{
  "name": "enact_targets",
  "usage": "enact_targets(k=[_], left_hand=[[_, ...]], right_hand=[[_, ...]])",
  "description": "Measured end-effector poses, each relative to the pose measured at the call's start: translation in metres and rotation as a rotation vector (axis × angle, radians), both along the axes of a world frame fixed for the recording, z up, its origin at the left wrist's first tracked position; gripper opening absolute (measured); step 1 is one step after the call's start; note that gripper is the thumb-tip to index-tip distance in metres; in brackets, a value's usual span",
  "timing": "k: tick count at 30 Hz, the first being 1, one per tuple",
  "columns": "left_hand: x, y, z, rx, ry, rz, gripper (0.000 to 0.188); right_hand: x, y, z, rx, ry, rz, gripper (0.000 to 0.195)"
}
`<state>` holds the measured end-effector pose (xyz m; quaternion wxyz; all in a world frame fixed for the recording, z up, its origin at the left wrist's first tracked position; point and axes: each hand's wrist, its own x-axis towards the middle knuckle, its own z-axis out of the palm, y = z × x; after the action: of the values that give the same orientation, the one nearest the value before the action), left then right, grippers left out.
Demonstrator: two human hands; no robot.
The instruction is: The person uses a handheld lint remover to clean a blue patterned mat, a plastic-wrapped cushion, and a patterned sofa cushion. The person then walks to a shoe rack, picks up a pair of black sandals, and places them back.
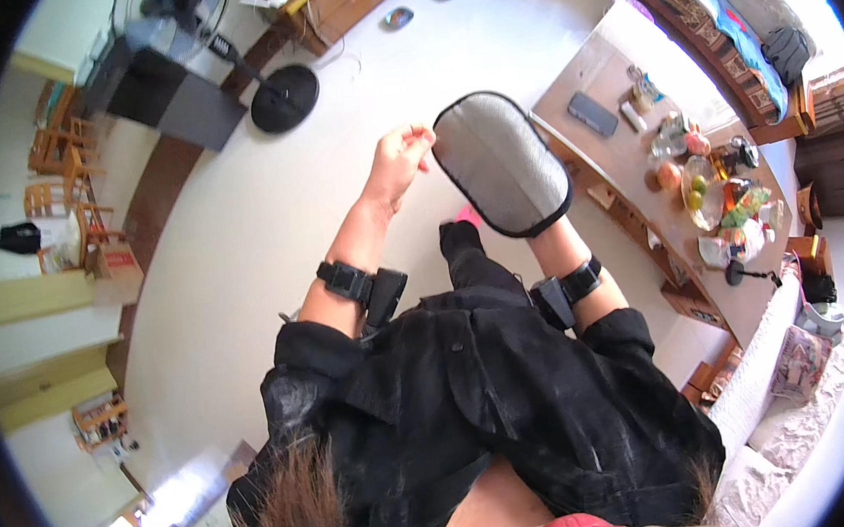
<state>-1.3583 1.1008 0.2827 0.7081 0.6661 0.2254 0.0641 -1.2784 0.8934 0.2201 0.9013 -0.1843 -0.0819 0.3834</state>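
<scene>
A grey oval mitt-like pad with a black bound edge (501, 166) is in front of me at upper centre. It hides my right hand; only the right wrist (552, 243) and forearm show below its lower rim. Whether that hand is inside or behind the pad cannot be seen. My left hand (405, 152) is at the pad's upper left edge, palm side partly showing and fingers bent. Its fingertips are at or very near the dark rim, and a grip on it cannot be made out. Black straps with dark box-shaped devices sit on both forearms.
To the right stands a long table (565, 93) bearing a phone (592, 113), fruit, a glass dish and jars. A pedestal fan's round base (285, 98) is on the floor at upper left, beside a dark grey box (202, 117). A pale sofa (773, 451) lies at lower right.
</scene>
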Motion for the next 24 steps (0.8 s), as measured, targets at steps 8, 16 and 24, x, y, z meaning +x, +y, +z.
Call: enact_targets(k=[8,16,24], left_hand=[[0.173,0.082,0.031,-0.333,0.048,-0.014,0.013],[0.355,0.173,0.016,-0.317,-0.055,0.136,0.012],[0.598,0.213,0.007,-0.414,0.029,-0.126,0.010]], right_hand=[[0.160,0.091,0.016,0.238,0.200,0.220,0.047],[0.332,0.154,0.020,0.018,0.396,0.226,0.049],[0.505,0.156,0.027,-0.145,0.391,-0.183,0.057]])
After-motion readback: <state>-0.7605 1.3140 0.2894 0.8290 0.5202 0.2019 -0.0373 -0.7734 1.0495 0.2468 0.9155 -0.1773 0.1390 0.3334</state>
